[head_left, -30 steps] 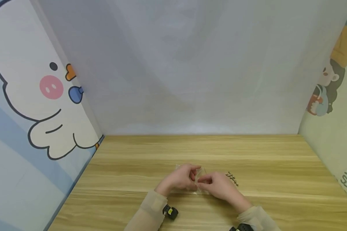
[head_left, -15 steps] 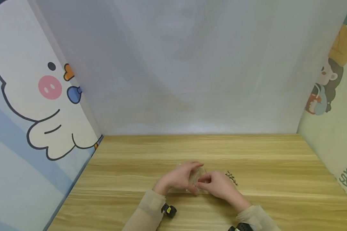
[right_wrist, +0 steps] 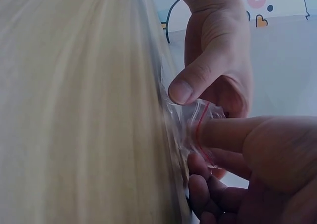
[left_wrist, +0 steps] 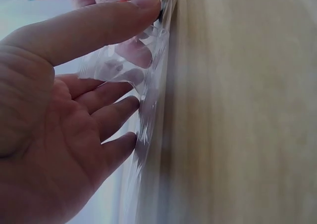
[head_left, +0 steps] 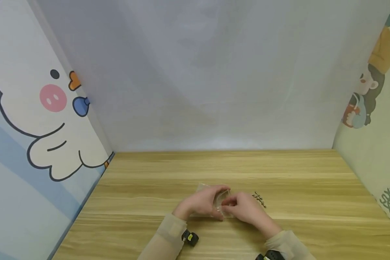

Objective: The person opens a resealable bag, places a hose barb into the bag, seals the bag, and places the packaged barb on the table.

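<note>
Now left hand (head_left: 201, 202): had uncurled; thumb and fingers spread, fingertips touching bag.
Bag (left_wrist: 96, 65): on table (head_left: 169, 169) between hands, mouth gaping wider, more room at opening.
Right hand (head_left: 246, 208): pinched bag near red strip (right_wrist: 200, 122).
Metal bits (head_left: 259, 199): just beside right hand.
Far edge: well beyond hands; back sheet (head_left: 198, 90) behind.

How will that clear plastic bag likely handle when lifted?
The clear plastic bag is probably floppy: its film creases and curves near the right hand. Looking thin and see-through, it is likely light, though I can't tell whether anything sits inside. Its shiny surface suggests it may slide easily on the wooden tabletop.
</note>
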Action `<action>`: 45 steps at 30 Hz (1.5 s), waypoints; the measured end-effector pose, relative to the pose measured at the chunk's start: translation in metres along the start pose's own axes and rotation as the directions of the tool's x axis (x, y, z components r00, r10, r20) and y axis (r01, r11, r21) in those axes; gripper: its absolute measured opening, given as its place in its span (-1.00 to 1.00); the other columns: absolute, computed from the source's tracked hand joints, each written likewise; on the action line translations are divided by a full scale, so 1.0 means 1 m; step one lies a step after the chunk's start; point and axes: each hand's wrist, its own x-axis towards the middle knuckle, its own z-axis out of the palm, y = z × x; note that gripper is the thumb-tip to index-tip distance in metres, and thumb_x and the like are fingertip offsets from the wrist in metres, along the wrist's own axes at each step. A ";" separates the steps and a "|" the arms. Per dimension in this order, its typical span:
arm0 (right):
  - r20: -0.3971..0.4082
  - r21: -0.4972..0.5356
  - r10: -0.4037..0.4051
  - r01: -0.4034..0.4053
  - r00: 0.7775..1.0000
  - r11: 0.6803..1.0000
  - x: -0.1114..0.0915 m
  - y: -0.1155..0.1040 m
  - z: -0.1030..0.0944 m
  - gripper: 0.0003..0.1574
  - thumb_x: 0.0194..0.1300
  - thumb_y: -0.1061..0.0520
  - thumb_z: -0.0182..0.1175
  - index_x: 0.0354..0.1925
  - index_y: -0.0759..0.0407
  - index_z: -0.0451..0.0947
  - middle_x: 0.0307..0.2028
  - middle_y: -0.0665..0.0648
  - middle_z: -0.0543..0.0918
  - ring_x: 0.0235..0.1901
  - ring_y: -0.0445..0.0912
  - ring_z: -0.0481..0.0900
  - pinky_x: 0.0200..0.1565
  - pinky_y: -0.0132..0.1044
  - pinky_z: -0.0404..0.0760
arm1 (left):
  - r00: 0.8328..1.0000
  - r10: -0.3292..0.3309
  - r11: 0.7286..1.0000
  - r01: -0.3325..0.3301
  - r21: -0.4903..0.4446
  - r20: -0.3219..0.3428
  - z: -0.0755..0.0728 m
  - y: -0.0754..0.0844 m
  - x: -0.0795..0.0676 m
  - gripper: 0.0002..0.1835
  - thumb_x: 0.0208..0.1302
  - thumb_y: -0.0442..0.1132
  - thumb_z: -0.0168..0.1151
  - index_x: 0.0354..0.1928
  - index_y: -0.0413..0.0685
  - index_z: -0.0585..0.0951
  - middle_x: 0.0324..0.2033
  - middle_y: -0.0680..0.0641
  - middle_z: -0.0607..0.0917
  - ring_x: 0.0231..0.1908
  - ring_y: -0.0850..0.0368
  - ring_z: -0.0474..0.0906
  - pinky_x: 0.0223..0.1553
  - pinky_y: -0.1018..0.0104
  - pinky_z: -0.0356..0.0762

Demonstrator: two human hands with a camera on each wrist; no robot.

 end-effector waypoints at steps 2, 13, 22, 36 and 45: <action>0.006 -0.003 -0.033 0.033 0.999 0.999 -0.001 0.001 -0.001 -0.88 0.36 0.12 0.43 -0.14 0.02 0.85 -0.33 -0.09 0.78 -0.35 -0.16 0.64 -0.28 -0.22 0.60 | 1.000 -0.007 1.000 0.007 -0.003 -0.003 0.000 -0.001 0.000 0.05 0.00 -0.27 0.74 0.56 -0.12 0.39 0.45 0.00 0.53 0.38 0.17 0.44 0.42 0.26 0.33; 0.026 -0.157 -0.081 0.084 0.996 0.984 -0.002 -0.002 -0.002 -0.65 0.43 0.28 0.29 0.01 -0.06 0.87 -0.05 0.00 0.84 -0.21 -0.11 0.66 -0.16 -0.10 0.62 | 1.000 -0.002 1.000 0.002 -0.011 0.007 -0.001 -0.003 0.005 0.02 0.03 -0.23 0.74 0.54 -0.10 0.40 0.46 -0.01 0.51 0.44 0.13 0.39 0.46 0.25 0.29; 0.040 -0.126 -0.068 0.072 0.997 0.989 -0.002 -0.003 -0.003 -0.66 0.44 0.21 0.30 0.06 -0.07 0.85 -0.01 0.04 0.83 -0.23 -0.12 0.61 -0.19 -0.10 0.59 | 1.000 -0.018 0.999 0.019 -0.031 0.007 -0.001 -0.007 0.003 -0.08 0.07 -0.22 0.73 0.49 0.04 0.47 0.43 0.09 0.53 0.43 0.16 0.39 0.45 0.19 0.31; 0.078 -0.104 -0.062 0.069 0.995 0.992 -0.003 -0.005 -0.008 -0.57 0.43 0.34 0.21 0.08 -0.01 0.84 0.03 0.13 0.81 -0.40 -0.11 0.47 -0.26 -0.14 0.50 | 1.000 -0.021 0.999 0.021 -0.037 0.013 -0.004 -0.009 0.000 -0.10 0.13 -0.22 0.69 0.52 0.05 0.47 0.46 0.10 0.51 0.46 0.14 0.37 0.48 0.15 0.28; 0.032 -0.073 -0.010 0.013 0.999 0.997 -0.002 -0.005 -0.009 -0.68 0.41 0.30 0.25 -0.01 0.07 0.85 -0.02 0.13 0.82 -0.32 -0.11 0.54 -0.26 -0.16 0.52 | 0.999 -0.037 0.998 0.037 -0.057 0.010 -0.004 -0.011 -0.002 -0.15 0.14 -0.23 0.68 0.49 0.10 0.52 0.43 0.14 0.54 0.43 0.14 0.40 0.40 0.20 0.37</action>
